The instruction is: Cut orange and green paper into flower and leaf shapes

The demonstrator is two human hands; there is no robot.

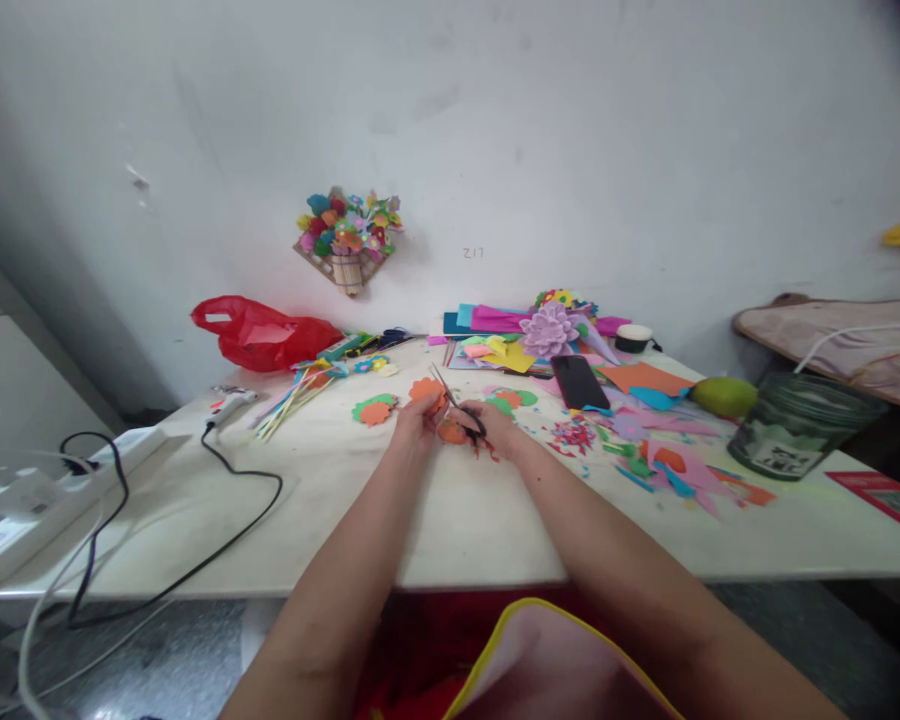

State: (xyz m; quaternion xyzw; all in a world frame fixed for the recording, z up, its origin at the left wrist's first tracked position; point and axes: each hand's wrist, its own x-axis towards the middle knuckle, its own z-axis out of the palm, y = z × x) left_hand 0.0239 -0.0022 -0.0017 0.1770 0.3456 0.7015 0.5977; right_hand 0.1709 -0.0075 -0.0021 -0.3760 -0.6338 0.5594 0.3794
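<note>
My left hand (418, 418) pinches an orange scalloped flower cutout (425, 391) near the middle of the table. Close beside it, my right hand (490, 422) is closed round the black handles of a pair of scissors (471, 416). The blades point up and to the left, by the edge of the orange cutout. An orange piece (451, 432) lies beneath the scissors, with small orange scraps (487, 452) below it. To the left rests an orange flower on a green one (376, 409). Green and orange cutouts (511, 400) lie just behind my right hand.
A black phone (580, 383), colourful scraps (679, 465), a green fruit (724, 397) and a glass jar (802, 425) stand or lie to the right. At the left are a red plastic bag (266, 335), thin sticks (289, 405), a black cable (259, 510) and a power strip (67, 495).
</note>
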